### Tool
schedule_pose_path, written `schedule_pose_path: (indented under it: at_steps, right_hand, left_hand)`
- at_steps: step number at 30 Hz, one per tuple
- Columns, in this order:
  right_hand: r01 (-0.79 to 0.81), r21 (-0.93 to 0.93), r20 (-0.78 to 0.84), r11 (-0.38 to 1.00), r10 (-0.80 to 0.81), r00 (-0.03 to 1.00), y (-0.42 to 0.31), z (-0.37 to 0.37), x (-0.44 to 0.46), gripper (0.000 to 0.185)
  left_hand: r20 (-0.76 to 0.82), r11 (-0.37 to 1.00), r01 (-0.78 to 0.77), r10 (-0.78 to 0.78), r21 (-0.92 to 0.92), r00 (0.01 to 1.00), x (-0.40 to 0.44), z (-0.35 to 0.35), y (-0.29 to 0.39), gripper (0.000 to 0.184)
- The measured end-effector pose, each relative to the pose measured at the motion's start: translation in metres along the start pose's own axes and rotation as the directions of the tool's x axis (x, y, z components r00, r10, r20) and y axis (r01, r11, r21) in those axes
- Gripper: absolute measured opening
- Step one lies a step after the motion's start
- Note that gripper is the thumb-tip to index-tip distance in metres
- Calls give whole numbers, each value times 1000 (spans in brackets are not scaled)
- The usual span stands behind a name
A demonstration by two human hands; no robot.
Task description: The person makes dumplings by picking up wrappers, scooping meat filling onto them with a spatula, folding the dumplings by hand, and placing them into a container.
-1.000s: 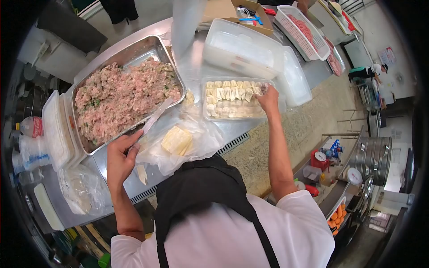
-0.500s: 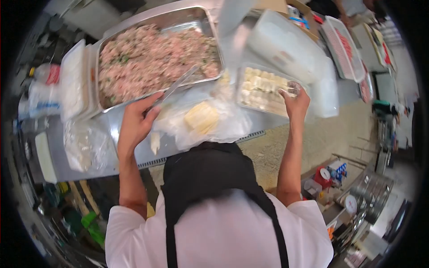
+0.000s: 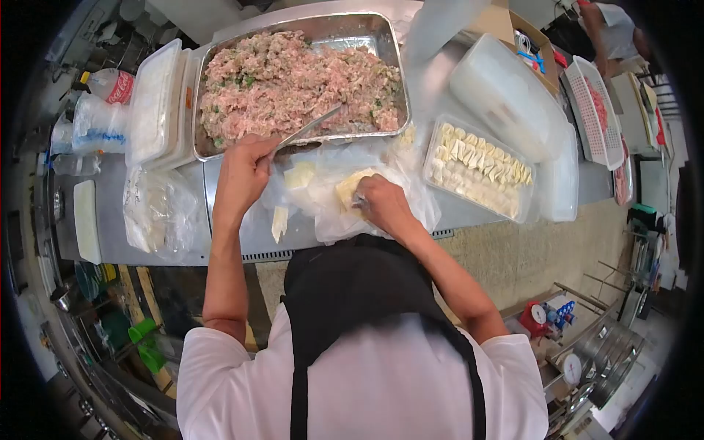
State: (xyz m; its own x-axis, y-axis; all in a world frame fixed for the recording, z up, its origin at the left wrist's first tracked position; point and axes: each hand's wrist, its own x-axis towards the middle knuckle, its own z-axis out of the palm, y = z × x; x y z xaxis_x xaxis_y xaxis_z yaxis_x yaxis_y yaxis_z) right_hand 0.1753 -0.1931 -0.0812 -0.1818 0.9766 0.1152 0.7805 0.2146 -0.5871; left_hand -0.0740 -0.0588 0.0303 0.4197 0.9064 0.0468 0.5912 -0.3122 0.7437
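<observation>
My left hand (image 3: 248,170) is wrapped round the handle of a flat metal spatula (image 3: 312,125), whose tip reaches over the near rim of a steel tray (image 3: 405,110) of minced meat (image 3: 286,88). My right hand (image 3: 381,205) is closed at the stack of pale yellow wrappers (image 3: 350,189), which lies on a crumpled plastic bag (image 3: 323,213). One loose wrapper (image 3: 299,176) lies flat left of the stack. To the right, a clear box (image 3: 527,207) holds rows of folded dumplings (image 3: 480,158).
Stacked lidded containers (image 3: 152,110), a cola bottle (image 3: 114,85) and a plastic bag (image 3: 158,213) are at left. Translucent boxes (image 3: 506,95), a cardboard box (image 3: 502,26) and a white basket (image 3: 605,139) with meat stand at right. Another person (image 3: 616,33) is at the upper right.
My right hand has left the dumpling box and come back to the wrapper stack. A wrapper now lies left of the stack. The view has shifted, so the table's things appear further right.
</observation>
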Motion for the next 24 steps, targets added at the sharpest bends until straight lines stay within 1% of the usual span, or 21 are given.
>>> schedule_pose_path:
  at_steps: [1,2,3,4,6,7,9,10,11,12,13,15,16,17,18,19,20,21,22,23,24]
  right_hand:
    - [7,12,6,1000,-7,1000,-3,-5,-1,23]
    - [11,27,15,1000,-12,1000,-5,-7,-3,21]
    - [11,26,14,1000,-12,1000,-5,-5,-5,21]
    - [5,8,23,1000,-6,1000,-4,-1,-7,21]
    - [0,-10,30,1000,1,1000,-2,1,-7,21]
    - [-8,-19,38,1000,8,999,-3,1,-6,20]
    - [-8,-28,42,1000,9,999,-3,-1,-4,20]
    - [-28,9,39,1000,28,999,-1,-3,-4,20]
    - [-50,46,37,998,49,998,0,-4,-5,20]
    - [-50,46,31,998,48,998,2,-5,-6,20]
    - [-43,74,1,996,43,999,5,-4,-6,19]
    - [-53,106,-31,993,56,998,7,-4,-11,19]
    - [-80,161,-28,984,86,996,8,-5,-11,16]
    - [-104,217,-22,971,111,994,8,-5,-10,14]
    - [-103,222,-23,970,111,994,9,-7,-9,14]
    - [-119,288,-16,950,128,992,9,-12,-7,13]
    - [-131,350,-7,927,143,990,9,-17,-6,12]
    - [-125,350,-6,928,136,991,6,-24,-6,12]
    - [-162,426,-19,890,188,982,3,-33,-6,12]
    - [-197,500,-29,843,244,969,0,-41,-6,14]
    - [-199,500,-30,843,247,969,-2,-49,-7,14]
  left_hand:
    - [-3,1000,-6,6,0,1000,5,-1,0,29]
    - [-8,978,-113,116,173,993,10,-3,1,27]
    - [6,916,-211,223,341,975,15,-5,4,25]
    - [6,916,-213,224,341,975,21,-4,10,25]
    - [82,861,-211,196,463,977,37,6,25,16]
    - [81,860,-212,197,464,977,46,16,27,16]
    - [109,786,-207,177,583,978,64,39,25,28]
    - [107,784,-207,179,586,978,69,49,20,28]
    - [149,792,-249,200,557,969,72,59,14,25]
    - [191,798,-292,224,527,956,75,60,21,21]
    - [194,793,-303,235,529,952,80,53,26,21]
    - [280,783,-213,51,585,959,84,36,36,16]
    - [286,781,-220,56,585,957,85,38,37,16]
    - [221,772,-279,182,571,958,86,38,38,13]
    - [152,757,-333,301,562,941,86,37,38,13]
    - [152,755,-330,298,566,942,88,44,28,13]
    - [201,749,-362,302,555,932,91,57,11,13]
    - [246,744,-392,306,541,920,91,58,20,12]
    - [241,743,-389,306,544,921,90,53,26,12]
    - [257,764,-323,211,559,943,87,45,33,10]
    - [275,778,-256,112,573,955,84,40,44,8]
